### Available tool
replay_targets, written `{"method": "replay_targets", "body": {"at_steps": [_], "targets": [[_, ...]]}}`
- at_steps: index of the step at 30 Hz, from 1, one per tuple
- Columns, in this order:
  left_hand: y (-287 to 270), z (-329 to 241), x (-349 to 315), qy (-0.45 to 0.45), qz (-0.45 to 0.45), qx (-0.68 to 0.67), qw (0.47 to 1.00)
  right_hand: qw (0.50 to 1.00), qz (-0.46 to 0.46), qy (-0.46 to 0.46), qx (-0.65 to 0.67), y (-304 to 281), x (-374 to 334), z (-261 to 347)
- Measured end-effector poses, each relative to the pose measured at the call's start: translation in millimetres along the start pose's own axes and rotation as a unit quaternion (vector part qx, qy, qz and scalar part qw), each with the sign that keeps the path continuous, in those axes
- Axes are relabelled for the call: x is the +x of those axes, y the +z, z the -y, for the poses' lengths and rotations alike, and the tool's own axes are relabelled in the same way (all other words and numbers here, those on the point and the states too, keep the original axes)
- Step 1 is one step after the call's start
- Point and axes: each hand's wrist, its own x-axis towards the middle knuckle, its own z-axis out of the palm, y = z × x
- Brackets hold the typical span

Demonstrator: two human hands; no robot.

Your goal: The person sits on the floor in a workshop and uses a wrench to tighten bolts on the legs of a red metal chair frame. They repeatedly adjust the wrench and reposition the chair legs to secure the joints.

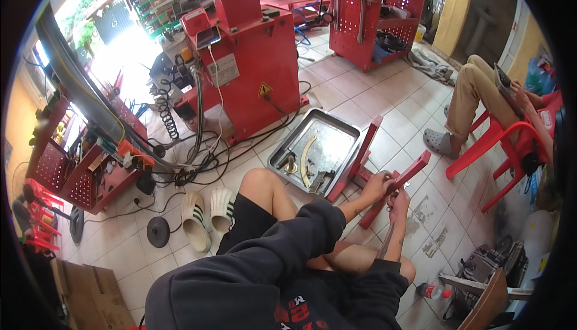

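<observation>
A red metal stand point(412, 170) made of square bars rests on the tiled floor in front of my legs. My left hand point(377, 188) is closed at its upright bar, fingers against the metal. Just beside it, my right hand point(397, 203) is pinched near the same bar, close to a small shiny metal piece point(407, 184). What the right fingertips hold is too small to make out. To the left of the stand lies a metal tray point(277, 157) with a curved yellowish strip point(308, 160), a brass-coloured fitting point(291, 166) and a dark metal part point(322, 181).
A red machine point(264, 68) stands ahead, with cables point(225, 165) across the floor. Two clogs point(195, 222) lie at left. A person point(481, 89) sits on a red chair point(511, 140) at right. A bottle point(430, 291) lies near my right knee; a red tool cart point(354, 26) stands behind.
</observation>
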Motion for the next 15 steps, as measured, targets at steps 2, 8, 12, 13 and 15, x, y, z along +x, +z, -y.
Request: {"method": "replay_targets", "body": {"at_steps": [2, 8, 12, 13, 15], "targets": [[2.0, 1.8, -2.2, -0.014, 0.011, 0.004, 1.000, 0.996, -0.047, -0.053, -0.045, -1.4, -0.1, -3.5], [1.9, 16.5, 2.6, 0.058, 0.021, 0.080, 0.995, 0.989, -0.052, -0.109, -0.087, 10.2, -3.0, -6.0], [3.9, 13.1, -0.2, 0.119, 0.034, 0.125, 0.984, 0.961, -0.083, -0.184, -0.191, 0.7, 1.7, -13.2], [3.4, 11.2, -0.4, 0.132, 0.038, 0.129, 0.982, 0.954, -0.087, -0.201, -0.205, -2.3, 4.3, -13.7], [-0.7, 5.0, -1.2, 0.129, 0.058, 0.147, 0.979, 0.959, -0.098, -0.204, -0.171, -1.9, 6.9, -18.0]]}}
